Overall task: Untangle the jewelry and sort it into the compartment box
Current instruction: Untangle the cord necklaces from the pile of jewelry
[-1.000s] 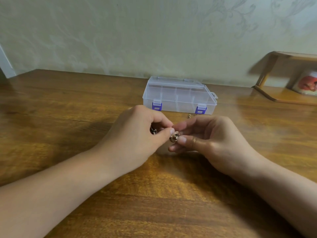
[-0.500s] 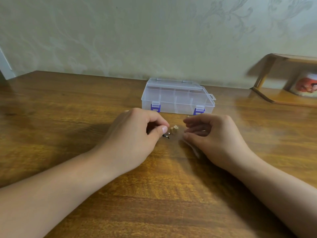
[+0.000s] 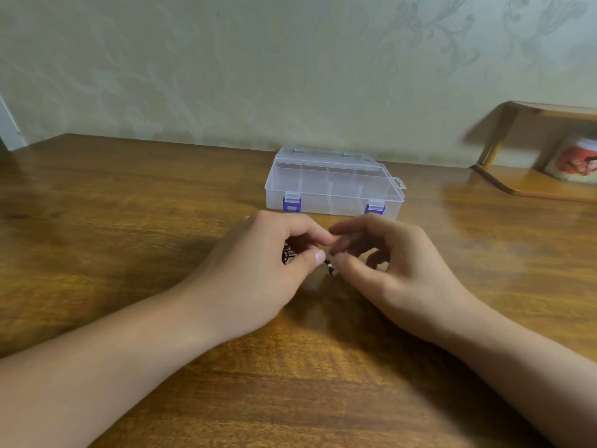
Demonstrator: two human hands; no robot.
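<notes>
Both hands meet at the middle of the wooden worktop (image 3: 129, 221), just in front of the compartment box (image 3: 334, 185). The left hand (image 3: 258, 273) lies knuckles-up with its fingers curled in; thumb and forefinger are pressed together at their tips, and a dark tangle of jewelry (image 3: 287, 255) shows in the hollow under the curled fingers, so this hand has hold of it. The right hand (image 3: 387, 270) sits at 3 o'clock from the left, thumb tip nearly touching the left thumb. Its forefinger and thumb are bent toward each other around a small shiny metal piece (image 3: 330, 268) that peeks out between the two thumbs. It seems to be pinched there, though the piece is tiny and blurred, and whether it joins the dark tangle I cannot tell. The remaining right fingers are loosely curled and spread, with gaps between them.

The compartment box stands at 12 o'clock from the hands, near them but not touching. It is clear plastic with the lid down, two purple latches (image 3: 291, 204) on its near face, and dividers visible through the lid. What lies inside is not readable.

At 2 o'clock, well apart from the box, a low wooden shelf (image 3: 529, 185) stands against the patterned wall (image 3: 290, 76), with a white mug (image 3: 576, 164) bearing a red picture under its top board.
</notes>
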